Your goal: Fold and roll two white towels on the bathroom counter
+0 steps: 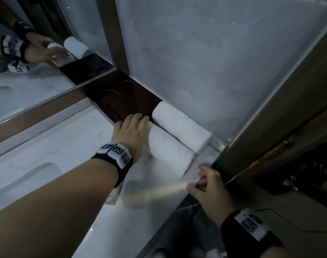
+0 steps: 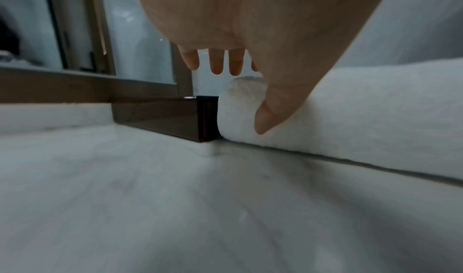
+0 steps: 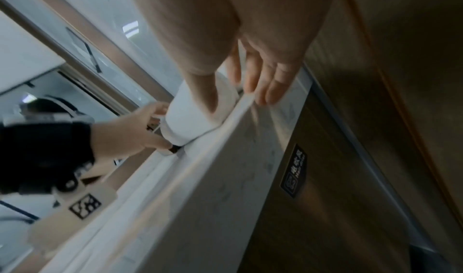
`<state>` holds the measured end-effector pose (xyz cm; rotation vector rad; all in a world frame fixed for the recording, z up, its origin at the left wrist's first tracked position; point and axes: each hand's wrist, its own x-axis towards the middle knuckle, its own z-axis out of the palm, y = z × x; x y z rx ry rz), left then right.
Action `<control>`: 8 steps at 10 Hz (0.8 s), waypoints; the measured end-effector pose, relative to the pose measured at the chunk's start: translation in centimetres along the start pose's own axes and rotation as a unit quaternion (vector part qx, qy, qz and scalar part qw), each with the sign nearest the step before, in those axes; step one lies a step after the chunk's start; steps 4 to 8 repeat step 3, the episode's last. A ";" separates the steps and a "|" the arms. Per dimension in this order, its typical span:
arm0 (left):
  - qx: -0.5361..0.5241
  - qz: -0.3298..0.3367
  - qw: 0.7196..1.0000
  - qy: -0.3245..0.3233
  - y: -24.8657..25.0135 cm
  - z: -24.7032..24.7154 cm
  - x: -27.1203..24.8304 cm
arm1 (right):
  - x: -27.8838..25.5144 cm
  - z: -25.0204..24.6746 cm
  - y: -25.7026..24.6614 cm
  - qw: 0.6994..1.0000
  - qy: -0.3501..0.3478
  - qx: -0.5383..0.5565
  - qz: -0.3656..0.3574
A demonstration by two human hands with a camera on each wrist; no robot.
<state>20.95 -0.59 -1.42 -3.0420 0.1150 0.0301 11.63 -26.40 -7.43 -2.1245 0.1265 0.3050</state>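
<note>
Two rolled white towels lie side by side in the counter's far right corner. The far roll (image 1: 179,125) sits against the grey wall, and the near roll (image 1: 168,153) touches it. My left hand (image 1: 133,127) is at the near roll's left end, fingers straight and reaching past it. Its thumb (image 2: 270,115) presses on that end of the near roll (image 2: 350,122). My right hand (image 1: 207,183) hovers at the counter's right edge just past the rolls. Its fingers (image 3: 268,87) are relaxed and hold nothing, by the near roll's right end (image 3: 190,118).
A dark brown tray (image 1: 125,97) sits on the white marble counter (image 1: 65,146) just left of the rolls, below the mirror (image 1: 28,81). A sink basin (image 1: 28,175) lies to the left. A wooden door frame (image 1: 270,118) borders the counter on the right.
</note>
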 end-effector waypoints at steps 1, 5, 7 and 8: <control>-0.110 -0.001 0.994 -0.010 0.2 0.6 -2.7 | -2.9 -2.7 -0.1 0.998 -0.062 0.000 -0.005; -0.172 0.048 0.984 -0.028 2.7 1.2 -6.9 | -8.3 -10.5 -4.9 0.987 -0.125 0.058 -0.086; -0.172 0.048 0.984 -0.028 2.7 1.2 -6.9 | -8.3 -10.5 -4.9 0.987 -0.125 0.058 -0.086; -0.172 0.048 0.984 -0.028 2.7 1.2 -6.9 | -8.3 -10.5 -4.9 0.987 -0.125 0.058 -0.086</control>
